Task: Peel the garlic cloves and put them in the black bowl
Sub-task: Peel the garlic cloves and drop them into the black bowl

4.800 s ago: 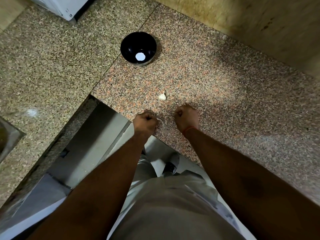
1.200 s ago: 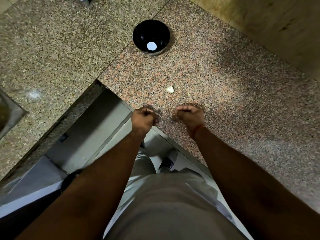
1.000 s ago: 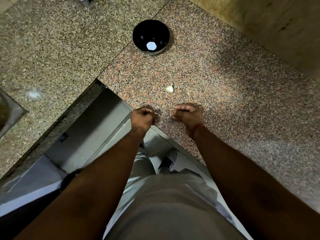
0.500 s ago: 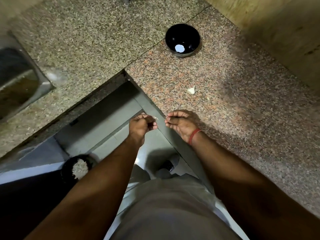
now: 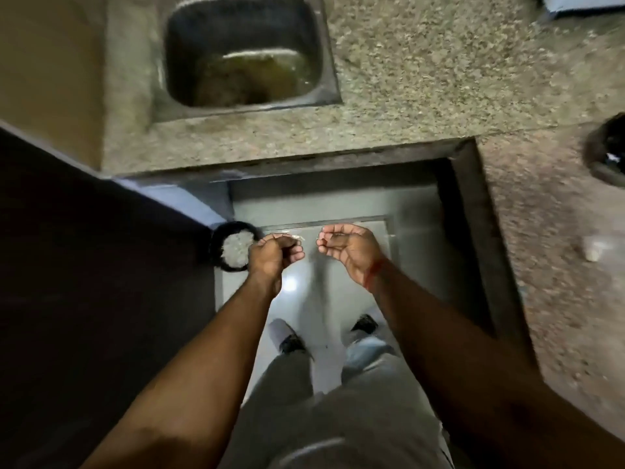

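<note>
A person stands in the angle of an L-shaped granite worktop (image 5: 406,96), both forearms stretched out over the grey floor (image 5: 416,211) at the centre of the frame. The left hand (image 5: 274,255) is curled, its fingertips pinching a thin pale sliver that looks like garlic skin (image 5: 299,237); the motion blur leaves the sliver's exact nature uncertain. The right hand (image 5: 348,250) is turned palm up and cupped, fingers bent inward; whether anything lies in it cannot be told. A red thread (image 5: 373,272) circles the right wrist. The two hands are near each other but apart.

The black bowl (image 5: 607,154) sits on the worktop at the right edge of the frame, partly cut off, with a white patch showing inside it. A pale garlic clove (image 5: 592,248) lies on the worktop lower down the right side, well apart from both hands and below the bowl in the picture.

A second dark round container (image 5: 218,252) holding pale scraps stands on the floor just left of the left hand, partly covered by it. A steel sink (image 5: 243,52) with murky water fills the upper centre-left of the frame, set into the worktop. The person's grey trousers (image 5: 338,411) and dark shoes (image 5: 292,343) show at the bottom centre.
</note>
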Available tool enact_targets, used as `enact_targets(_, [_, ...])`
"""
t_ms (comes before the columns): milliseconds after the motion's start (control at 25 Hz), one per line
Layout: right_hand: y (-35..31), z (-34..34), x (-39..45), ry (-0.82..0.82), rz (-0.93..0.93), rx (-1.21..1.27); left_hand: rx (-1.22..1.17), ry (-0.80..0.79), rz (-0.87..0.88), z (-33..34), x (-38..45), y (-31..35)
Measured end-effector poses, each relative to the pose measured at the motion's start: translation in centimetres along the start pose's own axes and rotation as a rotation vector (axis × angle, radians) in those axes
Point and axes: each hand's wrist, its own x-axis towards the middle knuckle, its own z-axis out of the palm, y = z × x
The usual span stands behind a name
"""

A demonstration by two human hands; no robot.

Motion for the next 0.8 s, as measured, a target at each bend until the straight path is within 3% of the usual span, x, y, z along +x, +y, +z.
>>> enact_targets(240, [8.2, 11.3, 12.0, -0.129, 0.133, -0.159, -0.182, 0.204, -0.059, -12.1, 10.9, -1.1])
enact_targets(600, [22.7, 15.7, 33.2, -0.171, 0.207, -0.293, -0.409, 0.346, -0.147, -21.4, 32.1, -9.4])
enact_targets(680, [25.4, 16.5, 36.2, -0.171, 0.187, -0.364, -0.328, 0.414, -0.122, -22.0, 35.5, -11.4])
enact_targets(800, [29.2, 17.2, 39.4, -0.173, 0.031, -0.661, -0.334, 0.488, -0.128, -22.9, 39.1, -13.7])
